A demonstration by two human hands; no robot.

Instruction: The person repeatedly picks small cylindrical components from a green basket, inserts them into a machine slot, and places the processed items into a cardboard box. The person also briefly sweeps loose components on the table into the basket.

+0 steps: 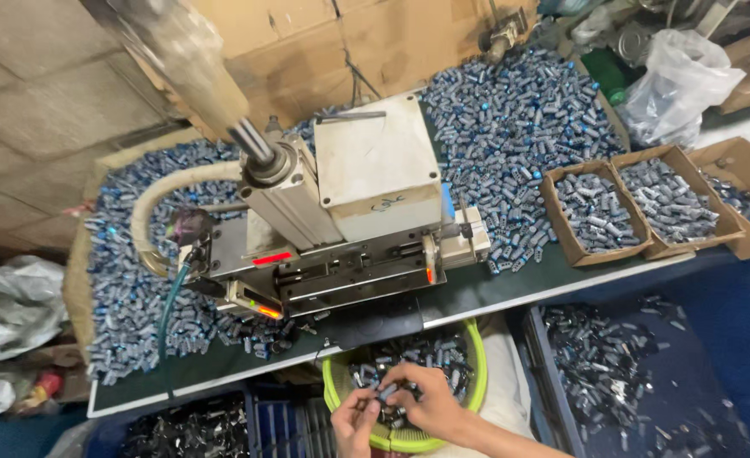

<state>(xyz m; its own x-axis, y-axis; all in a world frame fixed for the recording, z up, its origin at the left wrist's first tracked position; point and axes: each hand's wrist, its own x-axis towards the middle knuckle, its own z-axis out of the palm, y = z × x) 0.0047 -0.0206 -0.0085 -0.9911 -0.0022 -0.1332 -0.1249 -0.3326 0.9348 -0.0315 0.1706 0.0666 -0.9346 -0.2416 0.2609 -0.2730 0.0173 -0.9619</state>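
Observation:
Both hands meet low in the frame over a round yellow-green basket [476, 373] filled with small blue-grey cylindrical parts. My right hand [421, 399] pinches one small cylindrical part [387, 391] at its fingertips. My left hand [354, 421] is curled beside it, fingers touching the same cluster of parts; what it grips is too small to tell. Just above the basket stands a small grey press machine [341, 246] on a green-topped table [493, 288].
Heaps of blue cylinders [519, 119] cover the table around the machine. Three open cardboard boxes [595, 212] of the same parts sit at the right. A blue bin [638, 373] with loose parts lies lower right. Plastic bags [680, 85] sit at upper right and left.

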